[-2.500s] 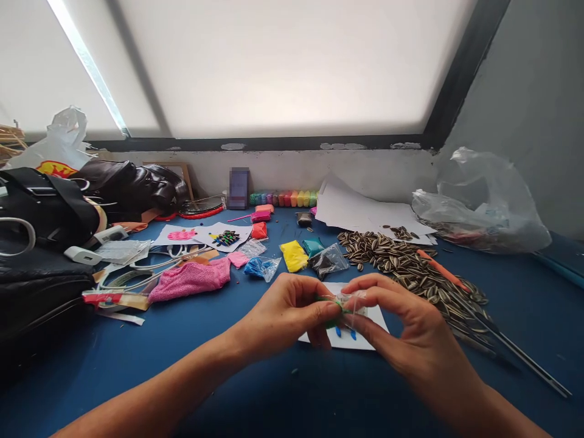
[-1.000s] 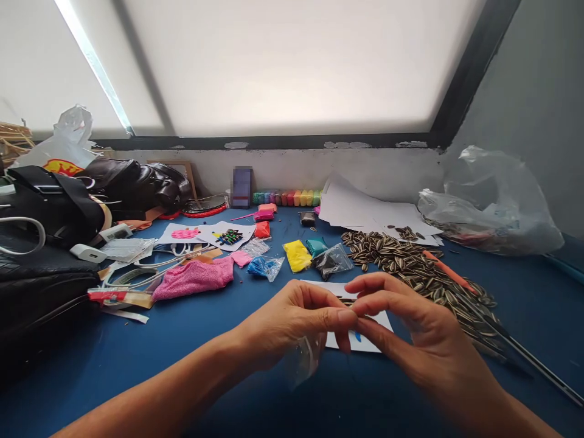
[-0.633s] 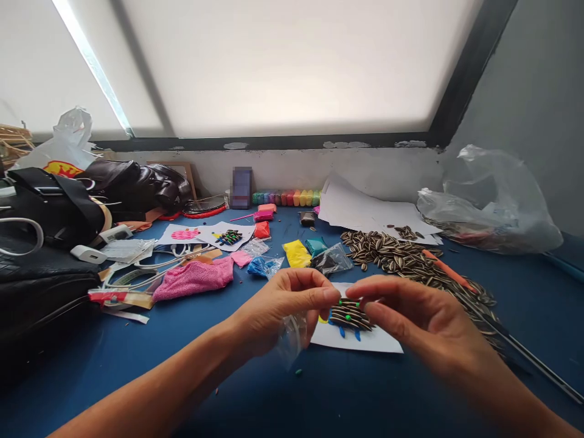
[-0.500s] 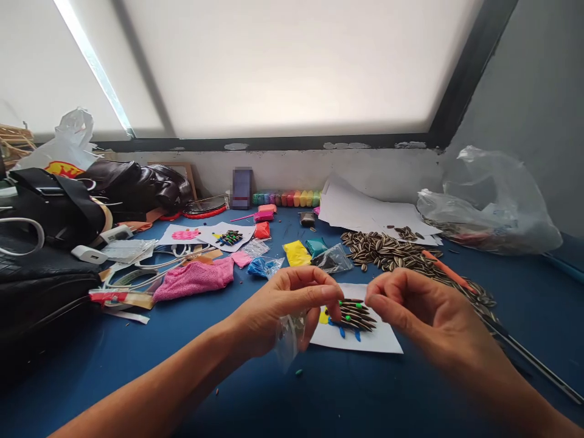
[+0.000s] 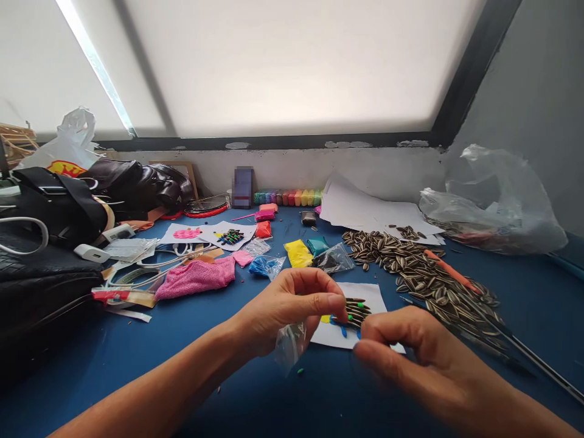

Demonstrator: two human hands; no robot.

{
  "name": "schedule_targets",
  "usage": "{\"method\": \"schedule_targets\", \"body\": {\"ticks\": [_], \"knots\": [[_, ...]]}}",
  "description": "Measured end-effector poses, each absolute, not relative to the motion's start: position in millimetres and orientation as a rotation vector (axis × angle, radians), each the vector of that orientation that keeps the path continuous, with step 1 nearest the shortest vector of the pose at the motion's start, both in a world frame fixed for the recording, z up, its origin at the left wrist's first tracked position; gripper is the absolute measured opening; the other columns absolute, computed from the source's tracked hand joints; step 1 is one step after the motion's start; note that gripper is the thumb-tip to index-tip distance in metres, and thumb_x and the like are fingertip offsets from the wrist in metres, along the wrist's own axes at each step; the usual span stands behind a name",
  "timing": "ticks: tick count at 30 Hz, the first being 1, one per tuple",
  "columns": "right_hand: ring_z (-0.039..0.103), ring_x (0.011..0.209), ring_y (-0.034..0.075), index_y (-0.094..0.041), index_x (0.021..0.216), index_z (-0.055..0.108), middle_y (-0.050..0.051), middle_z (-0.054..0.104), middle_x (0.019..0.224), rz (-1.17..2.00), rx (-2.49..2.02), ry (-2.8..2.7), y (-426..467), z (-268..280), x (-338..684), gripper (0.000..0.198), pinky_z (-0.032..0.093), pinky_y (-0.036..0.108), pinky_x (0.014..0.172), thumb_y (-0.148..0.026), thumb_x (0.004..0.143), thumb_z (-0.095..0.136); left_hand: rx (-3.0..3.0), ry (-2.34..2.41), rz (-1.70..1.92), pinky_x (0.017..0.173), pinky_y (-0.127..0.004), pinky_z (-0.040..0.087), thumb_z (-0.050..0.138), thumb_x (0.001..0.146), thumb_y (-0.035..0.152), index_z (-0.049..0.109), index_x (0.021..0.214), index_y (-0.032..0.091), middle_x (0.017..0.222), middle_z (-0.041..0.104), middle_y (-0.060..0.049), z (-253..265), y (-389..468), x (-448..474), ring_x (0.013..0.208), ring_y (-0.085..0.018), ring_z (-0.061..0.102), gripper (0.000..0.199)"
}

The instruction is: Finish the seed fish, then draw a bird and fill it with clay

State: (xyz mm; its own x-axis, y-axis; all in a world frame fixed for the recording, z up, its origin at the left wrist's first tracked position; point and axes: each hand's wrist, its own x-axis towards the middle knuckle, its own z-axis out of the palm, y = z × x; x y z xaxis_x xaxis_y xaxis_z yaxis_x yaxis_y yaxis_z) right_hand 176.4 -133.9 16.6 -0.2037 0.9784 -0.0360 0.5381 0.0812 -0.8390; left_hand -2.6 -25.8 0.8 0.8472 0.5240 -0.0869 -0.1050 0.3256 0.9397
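Note:
My left hand [image 5: 296, 304] hovers over the near edge of a white sheet [image 5: 376, 298], thumb and forefinger pressed together. A small clear zip bag [image 5: 289, 350] hangs from its lower fingers; anything in the pinch is too small to make out. To the right, my right hand [image 5: 420, 353] is closed, thumb against bent forefinger, slightly blurred, its contents hidden. Between the hands, the sheet bears sunflower seeds [image 5: 358, 309] laid in rows, with green clay dots [image 5: 361, 305], a yellow patch [image 5: 325, 319] and blue clay pieces [image 5: 344, 332]. A small green bit [image 5: 300, 370] lies on the table.
A heap of sunflower seeds [image 5: 387, 252] spreads at right, with an orange-handled tool [image 5: 451, 271] across it and a long metal rod [image 5: 542, 365] nearby. Yellow [image 5: 298, 253], teal [image 5: 318, 246] and blue [image 5: 266, 266] clay packets lie beyond my hands. A pink cloth [image 5: 196, 277] is at left.
My right hand has moved down and toward me, away from the left fingertips, and its fingers have curled in more. The left hand stays almost in place with the bag.

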Motion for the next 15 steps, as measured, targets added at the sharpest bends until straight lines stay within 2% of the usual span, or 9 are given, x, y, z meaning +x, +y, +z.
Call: {"method": "schedule_targets", "body": {"ticks": [3,5,8,11,13,15], "knots": [[0.052,0.066,0.015,-0.023,0.077,0.062,0.000,0.058,0.072,1.031,-1.580,-1.855,-137.4,20.3,173.9,0.017,0.041,0.022,0.054,-0.037,0.086,0.060,1.179,0.392,0.409,0.031,-0.015,0.025,0.061,0.091,0.042,0.063,0.078,0.010,0.066,0.065,-0.001,-0.1,-24.6,-1.8,0.030,-0.002,0.045,0.035],[0.054,0.066,0.015,-0.024,0.081,0.064,0.000,0.060,0.073,1.065,-1.611,-1.881,-138.8,22.9,172.6,0.011,0.041,0.022,0.053,-0.034,0.084,0.060,1.179,0.390,0.401,0.031,-0.015,0.025,0.064,0.089,0.042,0.064,0.081,0.009,0.072,0.066,-0.003,-0.8,-24.6,-1.1,0.031,-0.002,0.045,0.034],[0.049,0.060,0.013,-0.022,0.071,0.059,-0.001,0.054,0.064,1.087,-1.582,-1.884,-138.8,24.3,172.1,0.021,0.039,0.021,0.050,-0.036,0.086,0.058,1.152,0.406,0.413,0.031,-0.014,0.028,0.074,0.082,0.035,0.064,0.081,0.010,0.075,0.068,-0.003,-2.0,-24.7,-0.5,0.032,-0.001,0.044,0.026],[0.042,0.053,0.011,-0.021,0.063,0.051,-0.004,0.047,0.056,1.041,-1.499,-1.808,-136.6,21.7,173.7,0.037,0.035,0.021,0.048,-0.045,0.091,0.054,1.119,0.417,0.410,0.031,-0.014,0.028,0.081,0.074,0.032,0.061,0.076,0.013,0.064,0.065,0.001,-3.4,-24.3,-1.2,0.031,-0.003,0.045,0.028],[0.043,0.054,0.010,-0.021,0.065,0.053,-0.004,0.049,0.058,0.983,-1.463,-1.734,-134.6,18.9,175.3,0.038,0.038,0.021,0.049,-0.048,0.092,0.054,1.142,0.406,0.379,0.032,-0.015,0.028,0.080,0.074,0.036,0.061,0.073,0.013,0.061,0.064,0.001,-3.8,-24.7,-1.9,0.030,-0.003,0.045,0.030],[0.051,0.060,0.012,-0.023,0.077,0.061,-0.002,0.057,0.067,0.905,-1.457,-1.673,-132.7,16.1,176.7,0.029,0.043,0.022,0.054,-0.046,0.093,0.055,1.199,0.389,0.335,0.034,-0.017,0.028,0.073,0.081,0.044,0.064,0.072,0.011,0.063,0.066,-0.001,-3.6,-26.1,-2.0,0.031,-0.003,0.044,0.035]]}}
